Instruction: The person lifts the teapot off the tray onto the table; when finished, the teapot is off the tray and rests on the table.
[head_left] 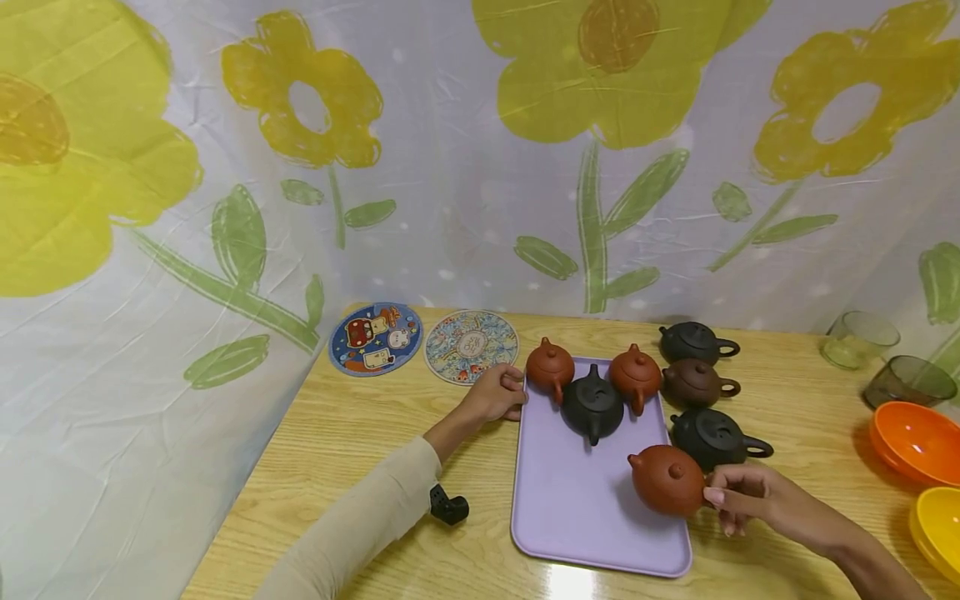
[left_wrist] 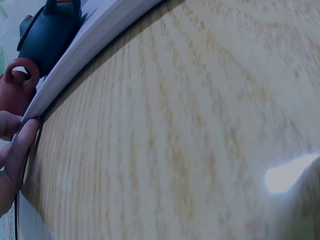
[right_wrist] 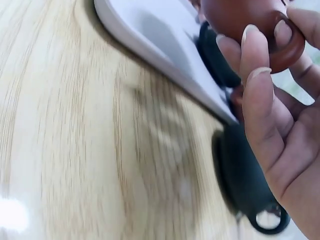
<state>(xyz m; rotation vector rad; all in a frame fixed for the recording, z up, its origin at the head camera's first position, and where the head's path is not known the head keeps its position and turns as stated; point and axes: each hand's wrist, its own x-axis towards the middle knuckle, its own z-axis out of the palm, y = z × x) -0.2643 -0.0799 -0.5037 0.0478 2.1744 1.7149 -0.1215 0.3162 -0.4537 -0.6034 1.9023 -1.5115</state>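
Item: one yellow bowl (head_left: pixel 939 529), at the right border of my head view, cut off by it.
Item: one beige sleeve (head_left: pixel 352 525), on the left arm, over a wooden table (head_left: pixel 352 425); a small black object (head_left: pixel 448 505) shows just beside it.
Item: one right hand (head_left: pixel 765 500), pinching the handle of a reddish-brown teapot (head_left: pixel 666 482). I log this teapot as held above the near right corner of the tray, spout pointing left.
Item: one lilac tray (head_left: pixel 570 508), rectangular, low-rimmed, flat on the table.
Item: one orange bowl (head_left: pixel 917 442), just beyond the yellow one.
Item: one left hand (head_left: pixel 491 396), gripping the tray's left rim between thumb and fingers; my left wrist view confirms it.
Item: three teapots on the tray, toward its far end: a black teapot (head_left: pixel 592 408), and behind it a left red teapot (head_left: pixel 549 368) and a right red teapot (head_left: pixel 633 375).
Item: three teapots in a column beside the tray's right edge, handles rightward: a near black pot (head_left: pixel 712 437), a dark brown pot (head_left: pixel 693 383), a far black pot (head_left: pixel 688 343).
Item: two glass cups, one smoky (head_left: pixel 910 382), one greenish (head_left: pixel 858 340).
Item: two round mats, one pale and patterned (head_left: pixel 471 343), one blue (head_left: pixel 375 337).
Item: one flower-printed cloth (head_left: pixel 450 208), hanging behind everything.
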